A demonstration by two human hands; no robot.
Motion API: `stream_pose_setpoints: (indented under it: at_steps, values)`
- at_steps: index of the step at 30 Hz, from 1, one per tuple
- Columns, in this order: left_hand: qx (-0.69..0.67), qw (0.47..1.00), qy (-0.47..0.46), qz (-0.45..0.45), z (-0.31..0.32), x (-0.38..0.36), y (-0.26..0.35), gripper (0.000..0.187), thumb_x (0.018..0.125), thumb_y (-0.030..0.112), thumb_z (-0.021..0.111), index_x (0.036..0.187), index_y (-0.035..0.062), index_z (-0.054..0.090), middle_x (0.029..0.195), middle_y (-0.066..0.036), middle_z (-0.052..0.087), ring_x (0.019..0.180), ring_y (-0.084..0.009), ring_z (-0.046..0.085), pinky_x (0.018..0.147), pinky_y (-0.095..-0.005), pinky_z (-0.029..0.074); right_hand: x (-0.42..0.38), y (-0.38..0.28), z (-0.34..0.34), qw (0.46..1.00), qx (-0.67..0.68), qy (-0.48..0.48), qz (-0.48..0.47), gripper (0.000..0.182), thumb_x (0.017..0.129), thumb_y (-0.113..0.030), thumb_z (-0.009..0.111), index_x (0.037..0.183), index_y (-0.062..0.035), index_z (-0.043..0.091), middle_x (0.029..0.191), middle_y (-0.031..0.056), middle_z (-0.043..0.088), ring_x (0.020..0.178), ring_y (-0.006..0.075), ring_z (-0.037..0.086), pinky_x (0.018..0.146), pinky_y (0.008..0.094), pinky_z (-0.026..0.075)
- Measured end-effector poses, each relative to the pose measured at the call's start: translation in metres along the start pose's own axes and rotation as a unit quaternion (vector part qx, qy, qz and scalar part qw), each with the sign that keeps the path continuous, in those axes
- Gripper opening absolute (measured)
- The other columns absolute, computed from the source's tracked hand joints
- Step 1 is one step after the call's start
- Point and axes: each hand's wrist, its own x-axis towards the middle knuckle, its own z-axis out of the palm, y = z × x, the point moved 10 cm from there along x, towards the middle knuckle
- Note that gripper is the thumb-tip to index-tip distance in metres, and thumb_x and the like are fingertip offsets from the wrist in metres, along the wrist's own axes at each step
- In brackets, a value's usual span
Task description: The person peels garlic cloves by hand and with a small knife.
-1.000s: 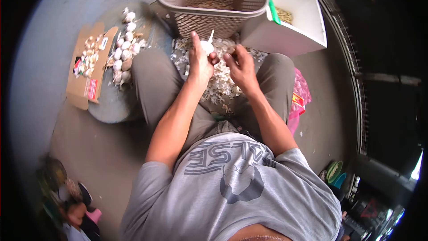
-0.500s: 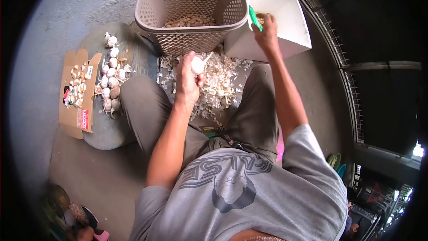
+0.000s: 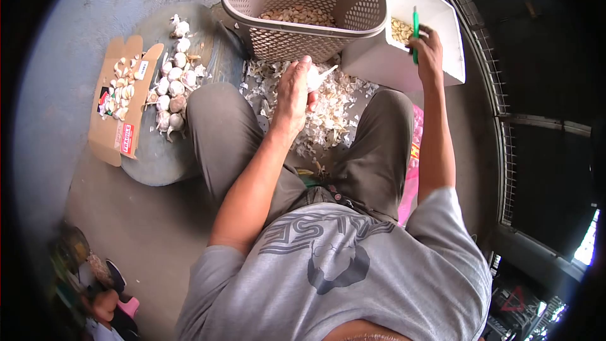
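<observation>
My left hand (image 3: 293, 96) is closed around a white garlic bulb (image 3: 313, 78), its stalk pointing up and right, above a heap of garlic skins (image 3: 329, 117). Over the near right part of a white foam box (image 3: 396, 66), my right hand (image 3: 429, 53) grips a small knife with a green handle (image 3: 415, 31). A short metal tip shows at its upper end. Inside the box lie pale peeled garlic cloves (image 3: 400, 29). Behind my left hand stands a brown-grey perforated basket (image 3: 297, 38), with many cloves (image 3: 300, 16) at its bottom.
Whole garlic bulbs (image 3: 175, 88) are clustered on a round grey surface (image 3: 158, 167) at left. Beside them, loose cloves (image 3: 121, 91) lie on an opened cardboard box (image 3: 101, 132). A pink plastic bag (image 3: 410, 183) is by my right knee; part of another person (image 3: 104, 303) shows lower left.
My right hand has drawn back from the cloves in the foam box, and the green handle now stands more upright. The whole view has shifted; my left hand still holds the bulb.
</observation>
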Motion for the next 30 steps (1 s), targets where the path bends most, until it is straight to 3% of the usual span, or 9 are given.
stream_pose_setpoints:
  at_steps: [3, 5, 7, 10, 16, 22, 25, 30]
  values:
    - [0.004, 1.000, -0.004, 0.007, -0.006, 0.002, -0.003, 0.044, 0.100, 0.048, 0.058, 0.097, 0.0045, 0.064, 0.072, -0.001, 0.059, 0.052, -0.0087, 0.053, 0.043, -0.0241, 0.041, -0.088, -0.037, 0.041, 0.991, 0.000, -0.133, 0.026, 0.045, 0.089, -0.002, 0.064, 0.133, 0.0032, 0.055, 0.091, 0.0074, 0.063, 0.072, 0.0107, 0.057, 0.061, 0.0226, 0.044]
    - [0.031, 0.999, -0.009, 0.017, -0.005, 0.005, 0.000, 0.043, 0.100, 0.047, 0.058, 0.095, 0.0049, 0.065, 0.074, -0.002, 0.061, 0.052, -0.0090, 0.053, 0.044, -0.0249, 0.042, -0.148, -0.083, 0.072, 0.981, -0.071, -0.182, -0.018, 0.041, 0.092, -0.005, 0.067, 0.132, -0.0005, 0.059, 0.099, 0.0085, 0.068, 0.083, 0.0131, 0.063, 0.068, 0.0273, 0.049]
    - [0.041, 0.999, 0.005, 0.019, -0.003, 0.006, -0.001, 0.042, 0.101, 0.046, 0.057, 0.095, 0.0054, 0.066, 0.076, -0.001, 0.062, 0.055, -0.0084, 0.054, 0.046, -0.0247, 0.043, -0.183, -0.108, 0.093, 0.951, -0.190, -0.200, -0.141, 0.034, 0.094, -0.015, 0.069, 0.127, -0.0067, 0.063, 0.107, 0.0171, 0.073, 0.088, 0.0319, 0.073, 0.077, 0.0392, 0.057]
    - [0.073, 0.996, -0.004, 0.048, 0.001, 0.002, 0.006, 0.039, 0.102, 0.044, 0.056, 0.095, 0.0065, 0.065, 0.076, 0.000, 0.060, 0.059, -0.0072, 0.053, 0.048, -0.0236, 0.042, -0.203, -0.126, 0.113, 0.933, -0.229, -0.213, -0.180, 0.033, 0.095, -0.016, 0.068, 0.127, -0.0091, 0.064, 0.102, 0.0192, 0.072, 0.091, 0.0408, 0.069, 0.076, 0.0465, 0.057]
    - [0.105, 0.989, -0.017, 0.099, 0.005, 0.000, 0.014, 0.032, 0.103, 0.036, 0.059, 0.093, 0.0063, 0.055, 0.078, 0.001, 0.052, 0.068, -0.0061, 0.047, 0.059, -0.0242, 0.041, -0.206, -0.124, 0.120, 0.928, -0.261, -0.186, -0.188, 0.029, 0.096, -0.017, 0.065, 0.124, -0.0080, 0.066, 0.099, 0.0195, 0.071, 0.084, 0.0412, 0.069, 0.071, 0.0473, 0.056]
    - [0.099, 0.985, -0.012, 0.141, 0.006, 0.001, 0.017, 0.029, 0.101, 0.031, 0.063, 0.091, 0.0051, 0.054, 0.081, 0.001, 0.052, 0.071, -0.0062, 0.045, 0.062, -0.0245, 0.041, -0.203, -0.122, 0.120, 0.926, -0.282, -0.207, -0.143, 0.027, 0.097, -0.018, 0.066, 0.122, -0.0063, 0.067, 0.109, 0.0204, 0.072, 0.095, 0.0410, 0.070, 0.078, 0.0447, 0.057]
    - [0.176, 0.969, -0.005, 0.172, 0.004, 0.004, 0.019, 0.029, 0.100, 0.030, 0.065, 0.092, 0.0035, 0.053, 0.082, -0.001, 0.053, 0.074, -0.0097, 0.048, 0.065, -0.0285, 0.044, -0.205, -0.125, 0.120, 0.926, -0.261, -0.195, -0.193, 0.027, 0.097, -0.019, 0.064, 0.121, -0.0068, 0.066, 0.097, 0.0200, 0.071, 0.086, 0.0417, 0.069, 0.073, 0.0488, 0.055]
    - [0.315, 0.925, 0.006, 0.211, 0.010, -0.004, 0.036, 0.028, 0.099, 0.027, 0.064, 0.093, 0.0013, 0.054, 0.083, -0.009, 0.057, 0.077, -0.0194, 0.055, 0.072, -0.0376, 0.048, -0.202, -0.118, 0.123, 0.923, -0.276, -0.229, -0.143, 0.027, 0.098, -0.018, 0.065, 0.122, -0.0062, 0.067, 0.106, 0.0208, 0.072, 0.093, 0.0416, 0.069, 0.078, 0.0456, 0.056]
